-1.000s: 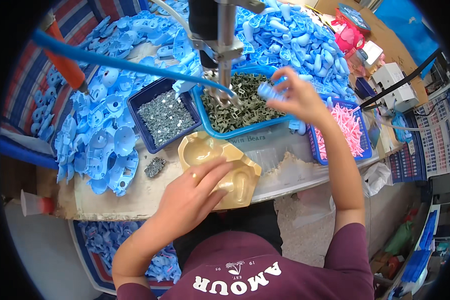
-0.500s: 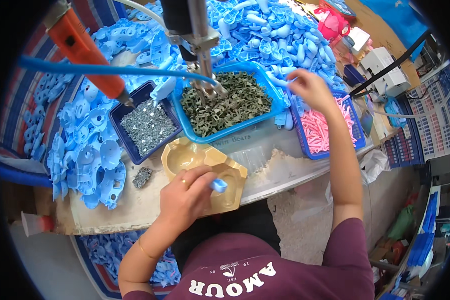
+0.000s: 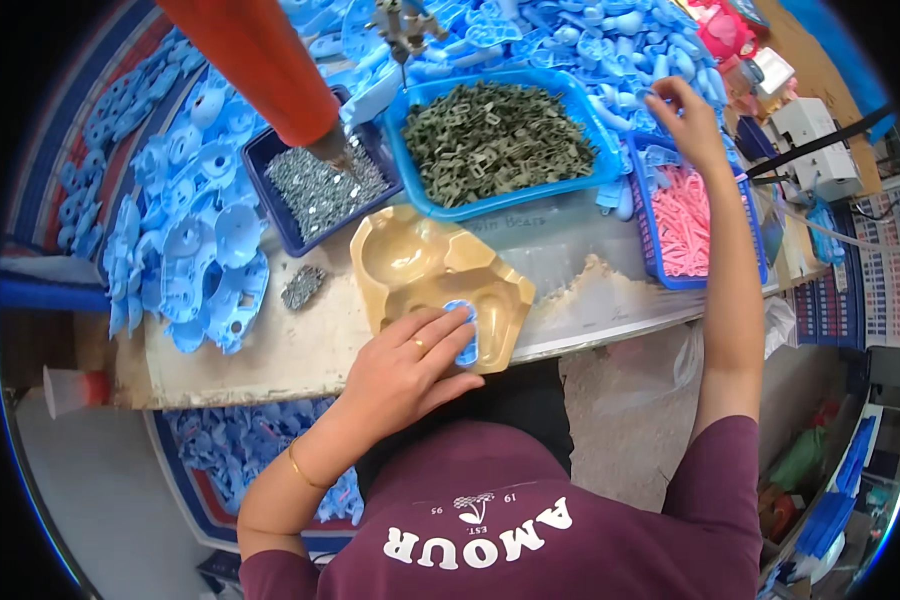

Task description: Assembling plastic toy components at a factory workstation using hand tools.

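Note:
My left hand (image 3: 415,360) is closed over a small blue plastic part (image 3: 467,335), which lies in a hollow of the tan moulded holder (image 3: 425,245). The fingers press on it from the left, and the thumb reaches along its near side. Over the near right edge of a heap of blue plastic parts (image 3: 630,60), my right hand (image 3: 688,118) is raised with its fingers bent and apart. Nothing shows in its grasp. Below its wrist stands a blue basket (image 3: 660,245) holding pink sticks (image 3: 682,215).
An orange power screwdriver (image 3: 270,75) hangs above a dark blue tray (image 3: 295,235) of small screws. Beside it sits a bright blue tray (image 3: 450,208) of dark green clips. More blue shells (image 3: 215,250) are piled at the left, near a small metal cluster (image 3: 303,288).
My left hand has lowered the blue part into the tan holder. The right hand remains by the heap, its fingers bent more. The view has shifted, and the screwdriver appears larger.

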{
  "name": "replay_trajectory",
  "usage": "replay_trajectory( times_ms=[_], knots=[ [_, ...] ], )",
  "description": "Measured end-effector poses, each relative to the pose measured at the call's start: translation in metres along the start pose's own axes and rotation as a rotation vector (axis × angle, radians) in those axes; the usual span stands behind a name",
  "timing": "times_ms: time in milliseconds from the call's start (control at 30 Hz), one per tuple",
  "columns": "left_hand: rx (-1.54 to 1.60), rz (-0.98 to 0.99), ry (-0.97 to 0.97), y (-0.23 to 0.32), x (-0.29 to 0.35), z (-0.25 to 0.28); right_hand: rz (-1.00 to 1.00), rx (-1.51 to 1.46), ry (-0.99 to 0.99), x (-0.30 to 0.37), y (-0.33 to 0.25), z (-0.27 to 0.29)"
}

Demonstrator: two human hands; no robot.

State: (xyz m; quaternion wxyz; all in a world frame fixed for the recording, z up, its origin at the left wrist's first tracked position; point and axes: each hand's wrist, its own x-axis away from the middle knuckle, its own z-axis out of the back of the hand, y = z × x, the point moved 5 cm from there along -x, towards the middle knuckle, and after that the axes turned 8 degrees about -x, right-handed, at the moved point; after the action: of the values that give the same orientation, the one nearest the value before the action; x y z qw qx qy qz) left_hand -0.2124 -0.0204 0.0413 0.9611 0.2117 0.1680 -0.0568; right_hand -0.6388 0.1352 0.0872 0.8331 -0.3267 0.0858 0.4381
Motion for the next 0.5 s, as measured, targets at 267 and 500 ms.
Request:
replay_trajectory(
  times_ms=[267, 500],
  knots=[
    [-0.167, -0.067, -0.041, 0.015, -0.004, -0.024, 0.033, -0.349, -0.223, 0.052, -0.152, -0.037],
    [-0.165, -0.263, 0.175, 0.032, 0.029, -0.002, 0.038, -0.57, -0.525, 0.132, -0.242, -0.108]
  ],
)
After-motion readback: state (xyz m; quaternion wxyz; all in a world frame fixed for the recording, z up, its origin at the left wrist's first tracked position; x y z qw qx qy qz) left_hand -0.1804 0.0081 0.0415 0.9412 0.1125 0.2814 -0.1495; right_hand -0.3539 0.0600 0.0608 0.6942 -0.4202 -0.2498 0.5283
